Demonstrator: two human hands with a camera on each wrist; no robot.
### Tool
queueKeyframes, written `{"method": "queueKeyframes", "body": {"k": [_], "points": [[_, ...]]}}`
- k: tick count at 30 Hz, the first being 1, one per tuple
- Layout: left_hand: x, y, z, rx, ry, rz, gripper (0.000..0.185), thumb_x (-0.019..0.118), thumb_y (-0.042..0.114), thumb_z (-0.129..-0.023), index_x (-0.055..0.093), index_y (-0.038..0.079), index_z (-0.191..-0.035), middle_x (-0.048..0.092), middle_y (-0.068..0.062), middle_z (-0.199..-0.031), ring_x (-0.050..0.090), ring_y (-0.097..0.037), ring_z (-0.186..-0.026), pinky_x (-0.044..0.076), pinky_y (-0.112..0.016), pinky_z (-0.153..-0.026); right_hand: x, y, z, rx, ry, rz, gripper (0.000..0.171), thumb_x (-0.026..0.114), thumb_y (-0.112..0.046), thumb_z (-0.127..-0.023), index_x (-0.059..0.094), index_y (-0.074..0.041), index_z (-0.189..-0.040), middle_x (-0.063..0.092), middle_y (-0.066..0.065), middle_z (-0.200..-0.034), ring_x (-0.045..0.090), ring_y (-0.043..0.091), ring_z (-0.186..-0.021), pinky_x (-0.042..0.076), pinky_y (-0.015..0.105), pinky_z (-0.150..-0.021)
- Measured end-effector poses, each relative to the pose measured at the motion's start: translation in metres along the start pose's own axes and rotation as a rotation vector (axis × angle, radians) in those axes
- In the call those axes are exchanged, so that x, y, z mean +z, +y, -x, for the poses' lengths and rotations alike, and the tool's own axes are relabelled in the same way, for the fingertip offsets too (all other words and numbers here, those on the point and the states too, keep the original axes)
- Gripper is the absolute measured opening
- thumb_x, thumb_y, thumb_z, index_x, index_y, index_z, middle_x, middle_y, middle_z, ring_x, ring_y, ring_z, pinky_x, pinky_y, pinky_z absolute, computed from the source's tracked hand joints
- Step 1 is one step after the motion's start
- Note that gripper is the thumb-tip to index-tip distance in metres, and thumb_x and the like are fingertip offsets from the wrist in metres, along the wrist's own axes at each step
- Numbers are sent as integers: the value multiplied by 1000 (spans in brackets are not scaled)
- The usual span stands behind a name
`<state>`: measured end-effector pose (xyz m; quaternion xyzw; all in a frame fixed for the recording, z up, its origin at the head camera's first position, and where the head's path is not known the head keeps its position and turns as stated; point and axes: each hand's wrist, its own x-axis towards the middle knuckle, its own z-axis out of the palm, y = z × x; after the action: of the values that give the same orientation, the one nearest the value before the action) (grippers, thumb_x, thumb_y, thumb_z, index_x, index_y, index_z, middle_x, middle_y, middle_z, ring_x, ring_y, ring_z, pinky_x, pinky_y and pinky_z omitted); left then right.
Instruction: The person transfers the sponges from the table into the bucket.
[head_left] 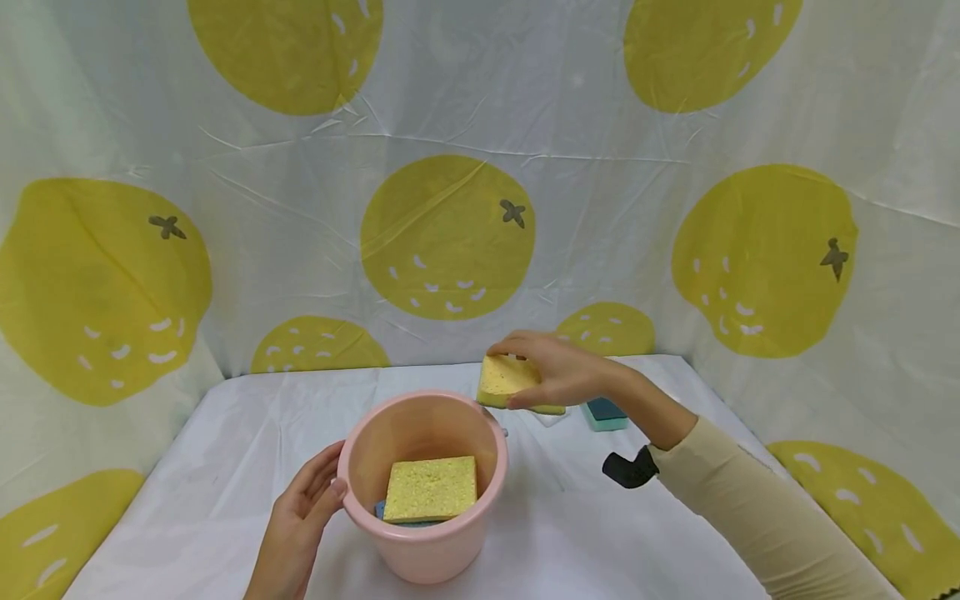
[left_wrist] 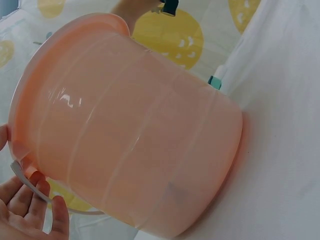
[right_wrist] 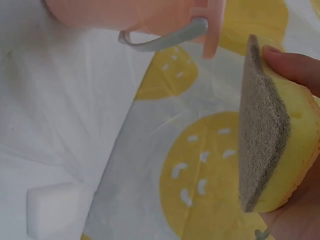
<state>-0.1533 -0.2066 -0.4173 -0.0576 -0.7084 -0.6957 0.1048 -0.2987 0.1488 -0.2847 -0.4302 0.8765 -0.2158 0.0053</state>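
Both my hands are busy: my right hand [head_left: 558, 371], arm stretched forward, pinches a yellow sponge [head_left: 510, 382] by its edges just above the far rim of the pink bucket [head_left: 423, 533]. My left hand [head_left: 300, 512] rests its fingers against the bucket's left rim, thumb at the lip. Inside lies another yellow sponge [head_left: 431, 488]. A teal sponge [head_left: 606, 413] sits near the desk's [head_left: 225, 467] far edge.

You have a glossy, smooth pink plastic bucket [head_left: 422, 492], a porous yellow foam sponge [right_wrist: 295, 150] backed with a rough grey-brown fibrous scouring pad [right_wrist: 260, 130], a matt white foam block [right_wrist: 55, 210], and creased cloth sheeting [head_left: 600, 533].
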Motion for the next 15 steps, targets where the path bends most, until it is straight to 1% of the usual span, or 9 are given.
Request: {"method": "queueKeyframes", "body": {"k": [5, 10, 15], "points": [[0, 0, 0, -3, 1, -1, 47, 57, 14, -108, 46, 3, -152, 55, -12, -146, 56, -11, -129, 53, -26, -94, 4, -10, -11, -55, -34, -8, 62, 80, -34, -90, 58, -14, -144, 57, -1, -136, 53, 17, -114, 49, 39, -91], [0, -1, 0, 3, -2, 3, 47, 57, 13, -108, 45, 2, -152, 55, -12, -146, 55, -11, -129, 53, -26, -94, 7, -22, -23, -126, -62, -5, 63, 79, -32, -90, 57, -11, -145, 57, 0, -136, 54, 16, -114, 48, 37, -94], [1, -1, 0, 26, -1, 13, 44, 57, 10, -108, 48, 3, -151, 54, -16, -145, 57, -10, -127, 54, -26, -91, 13, -32, -34, -177, -94, -5, 64, 80, -30, -90, 57, -8, -145, 58, 3, -137, 54, 16, -118, 47, 38, -99]]}}
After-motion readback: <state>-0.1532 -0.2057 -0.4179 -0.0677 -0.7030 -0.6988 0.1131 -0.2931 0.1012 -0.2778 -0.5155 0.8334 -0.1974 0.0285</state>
